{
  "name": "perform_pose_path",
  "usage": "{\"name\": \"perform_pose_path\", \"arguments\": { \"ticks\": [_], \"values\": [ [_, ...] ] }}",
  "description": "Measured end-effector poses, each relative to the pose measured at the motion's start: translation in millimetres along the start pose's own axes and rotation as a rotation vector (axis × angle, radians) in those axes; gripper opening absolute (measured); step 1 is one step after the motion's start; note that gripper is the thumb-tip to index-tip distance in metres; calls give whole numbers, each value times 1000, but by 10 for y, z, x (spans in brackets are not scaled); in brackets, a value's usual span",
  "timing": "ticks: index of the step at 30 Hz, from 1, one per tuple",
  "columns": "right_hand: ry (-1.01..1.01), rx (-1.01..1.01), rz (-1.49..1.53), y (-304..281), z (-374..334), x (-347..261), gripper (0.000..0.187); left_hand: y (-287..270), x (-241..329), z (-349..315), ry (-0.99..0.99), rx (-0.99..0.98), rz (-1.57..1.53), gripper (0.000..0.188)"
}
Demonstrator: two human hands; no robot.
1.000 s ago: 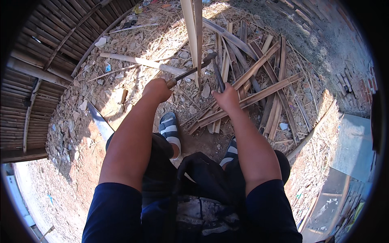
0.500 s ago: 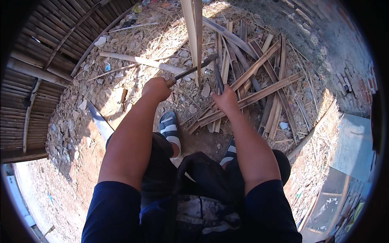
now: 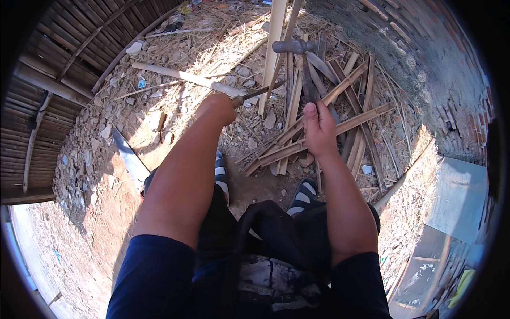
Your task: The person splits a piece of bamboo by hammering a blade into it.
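Note:
My left hand [image 3: 217,110] is closed around the wooden handle of a machete-like knife [image 3: 237,102]. Its dark, narrow blade [image 3: 258,92] lies across an upright split bamboo pole [image 3: 274,45], whose halves stand apart above it; the blade's tip shows just past them. In my right hand [image 3: 320,130] is a ball-peen hammer [image 3: 294,47], gripped by its dark handle with the thumb along it. The hammer's head is held up beside the bamboo, overlapping one half in the view; whether they touch I cannot tell.
Split bamboo strips [image 3: 348,125] lie crisscrossed beyond my right foot. A handsaw [image 3: 129,152] rests on the ground at left, near a light bamboo piece [image 3: 186,77]. Rubble and straw cover the ground. A slatted bamboo wall [image 3: 40,127] stands left, a brick wall [image 3: 425,64] right.
The hammer has come up and to the right, and its head now shows clearly. The bamboo and the knife appear shifted rightward in the view. Both hands keep their holds.

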State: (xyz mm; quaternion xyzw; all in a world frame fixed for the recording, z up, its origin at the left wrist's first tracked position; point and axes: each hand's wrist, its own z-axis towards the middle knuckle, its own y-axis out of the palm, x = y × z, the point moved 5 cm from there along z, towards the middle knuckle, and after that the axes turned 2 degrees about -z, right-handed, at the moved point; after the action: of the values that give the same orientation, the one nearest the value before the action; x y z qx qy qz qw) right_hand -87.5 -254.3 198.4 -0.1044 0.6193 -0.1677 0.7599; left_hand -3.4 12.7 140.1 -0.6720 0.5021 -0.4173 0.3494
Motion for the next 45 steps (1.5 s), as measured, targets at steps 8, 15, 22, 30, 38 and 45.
{"name": "perform_pose_path", "arguments": {
  "ticks": [8, 15, 22, 30, 38, 45],
  "values": [
    [218, -197, -553, 522, -279, 469, 46, 69, -24, 117, -4, 28, 16, 46],
    [165, 30, -239, 399, -21, 114, 52, 132, -75, 121, -62, 23, -51, 43],
    [215, -58, -500, 532, -227, 590, 45, 102, 70, 37, -51, -33, -40, 45],
    [149, -22, -416, 461, -88, 395, 44, 483, -187, 338, 87, -27, 104, 42],
    [152, 18, -505, 584, -268, 761, 43, 407, 103, 189, 49, -94, -2, 43],
    [72, 62, -340, 431, -15, 390, 43, 228, 270, 150, 73, -98, 23, 40]
  ]
}}
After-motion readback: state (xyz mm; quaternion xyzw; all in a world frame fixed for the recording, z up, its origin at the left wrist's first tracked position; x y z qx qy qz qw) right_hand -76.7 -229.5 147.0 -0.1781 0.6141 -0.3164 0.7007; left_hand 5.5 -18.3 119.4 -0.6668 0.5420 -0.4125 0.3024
